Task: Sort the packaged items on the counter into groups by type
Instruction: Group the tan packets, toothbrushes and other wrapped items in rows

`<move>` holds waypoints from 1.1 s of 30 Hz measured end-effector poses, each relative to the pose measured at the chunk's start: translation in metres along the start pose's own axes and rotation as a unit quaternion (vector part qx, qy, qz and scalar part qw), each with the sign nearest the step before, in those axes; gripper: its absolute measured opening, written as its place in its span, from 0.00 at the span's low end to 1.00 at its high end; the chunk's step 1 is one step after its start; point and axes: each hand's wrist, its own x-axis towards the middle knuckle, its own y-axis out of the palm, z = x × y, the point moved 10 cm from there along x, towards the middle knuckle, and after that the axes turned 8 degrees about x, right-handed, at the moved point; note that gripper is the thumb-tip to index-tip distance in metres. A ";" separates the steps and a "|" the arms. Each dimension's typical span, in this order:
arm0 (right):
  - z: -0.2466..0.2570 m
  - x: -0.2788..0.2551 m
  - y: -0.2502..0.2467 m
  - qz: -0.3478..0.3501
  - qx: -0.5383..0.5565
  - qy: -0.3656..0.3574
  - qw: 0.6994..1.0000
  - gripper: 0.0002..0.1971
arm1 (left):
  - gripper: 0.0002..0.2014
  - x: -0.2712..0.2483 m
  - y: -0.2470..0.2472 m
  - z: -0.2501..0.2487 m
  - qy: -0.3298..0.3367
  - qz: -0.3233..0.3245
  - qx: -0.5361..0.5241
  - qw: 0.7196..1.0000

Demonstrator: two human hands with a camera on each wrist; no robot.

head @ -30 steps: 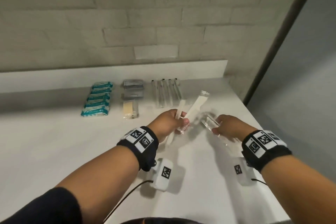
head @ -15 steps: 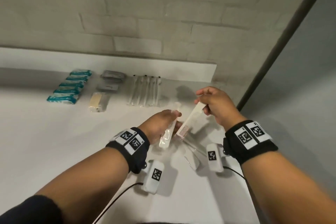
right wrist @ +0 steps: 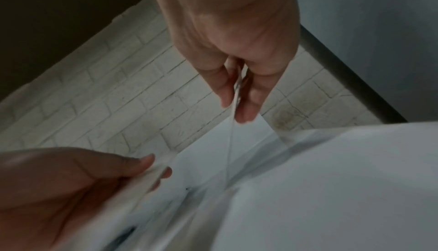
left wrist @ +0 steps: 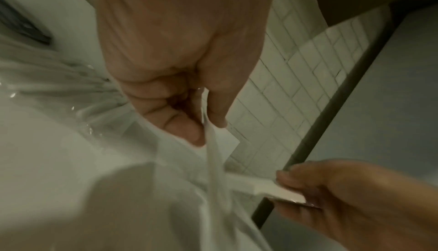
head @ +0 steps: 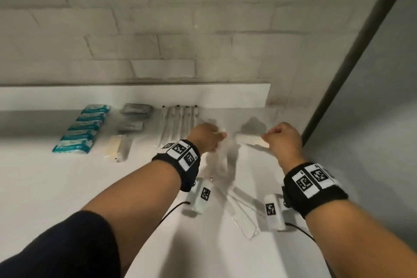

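right hand [head: 283,140] carried comb packet [head: 250,140] backward

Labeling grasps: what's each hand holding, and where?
Left hand: packaged comb, pinched at its end. Right hand: another packaged comb, pinched at its end.

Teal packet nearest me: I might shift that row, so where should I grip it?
Grip the nearest teal packet by its two short ends, coming from above and the front: it lies flat, long edge toward you, hemmed in behind.

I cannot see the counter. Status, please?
Left hand pinches one clear packet. Right hand pinches a white packet. Path to toothbrush row looks open.
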 end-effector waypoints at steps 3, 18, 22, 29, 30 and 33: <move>-0.002 -0.005 0.025 0.114 -0.288 -0.040 0.950 0.10 | 0.26 0.017 -0.013 -0.001 0.045 -0.040 0.253 0.966; -0.005 0.014 0.125 0.366 -0.468 -0.173 0.786 0.41 | 0.33 0.040 0.021 -0.001 0.143 0.051 0.588 0.795; -0.006 0.028 0.139 0.373 -0.468 -0.171 0.782 0.36 | 0.34 0.062 0.016 -0.001 0.127 0.060 0.602 0.786; -0.006 0.033 0.147 0.365 -0.480 -0.172 0.779 0.36 | 0.32 0.075 0.018 -0.004 0.149 0.044 0.608 0.779; -0.007 0.033 0.147 0.365 -0.479 -0.168 0.781 0.36 | 0.33 0.076 0.018 -0.003 0.146 0.043 0.610 0.778; -0.006 0.032 0.145 0.366 -0.477 -0.168 0.781 0.35 | 0.35 0.078 0.019 -0.001 0.140 0.047 0.610 0.779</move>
